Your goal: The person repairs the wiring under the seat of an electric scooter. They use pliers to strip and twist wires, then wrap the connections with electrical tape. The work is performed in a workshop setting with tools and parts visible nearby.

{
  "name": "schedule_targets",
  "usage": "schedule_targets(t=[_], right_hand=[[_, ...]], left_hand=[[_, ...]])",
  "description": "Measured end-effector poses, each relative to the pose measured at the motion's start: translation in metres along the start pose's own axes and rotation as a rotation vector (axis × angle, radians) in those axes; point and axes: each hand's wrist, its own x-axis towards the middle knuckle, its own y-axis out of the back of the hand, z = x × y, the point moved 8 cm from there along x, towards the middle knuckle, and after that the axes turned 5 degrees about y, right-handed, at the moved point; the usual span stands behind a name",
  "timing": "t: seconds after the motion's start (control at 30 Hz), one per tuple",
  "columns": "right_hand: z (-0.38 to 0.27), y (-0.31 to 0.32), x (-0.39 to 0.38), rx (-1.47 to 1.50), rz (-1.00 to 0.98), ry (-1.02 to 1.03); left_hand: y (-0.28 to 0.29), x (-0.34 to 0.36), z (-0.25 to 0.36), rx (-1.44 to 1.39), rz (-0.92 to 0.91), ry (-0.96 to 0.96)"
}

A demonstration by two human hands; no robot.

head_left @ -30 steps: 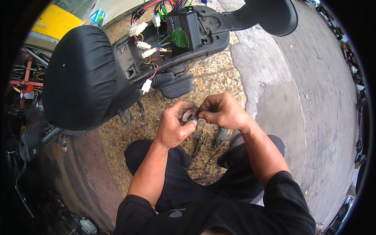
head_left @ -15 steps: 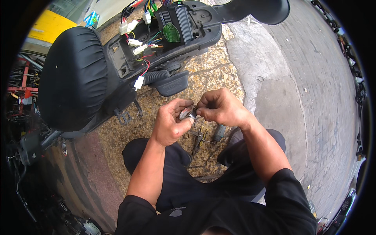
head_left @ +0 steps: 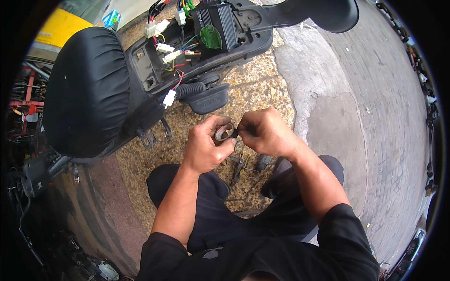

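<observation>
My left hand (head_left: 205, 146) is closed around a roll of tape (head_left: 224, 132), its round hollow core facing up between thumb and fingers. A short dark strip runs from the roll to my right hand (head_left: 265, 132), whose curled fingers pinch the tape's free end. Both hands are close together above my knees. On the ground below them lie pliers with dark and yellow handles (head_left: 238, 169). Beside the pliers is a grey-and-black tool (head_left: 263, 162), partly hidden, its kind unclear.
Ahead stands a scooter with a black seat (head_left: 89, 93), a ribbed black controller box (head_left: 220, 27) and loose white wire connectors (head_left: 169, 98). A black footrest (head_left: 206, 99) juts toward me. Grey paving (head_left: 375, 93) stretches to the right.
The roll has turned so that its open core shows more. My right fingers have curled in tighter, and a dark strip now shows between the hands. The view has shifted slightly.
</observation>
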Motion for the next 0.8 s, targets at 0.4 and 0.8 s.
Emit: schedule_targets(t=[0.4,0.8], right_hand=[[0.005,0.009,0.007,0.097,0.036,-0.036],[-0.011,0.002,0.008,-0.010,0.078,0.118]], left_hand=[[0.005,-0.002,0.002,-0.206,-0.035,0.078],[-0.002,-0.002,0.005,-0.137,-0.058,0.016]])
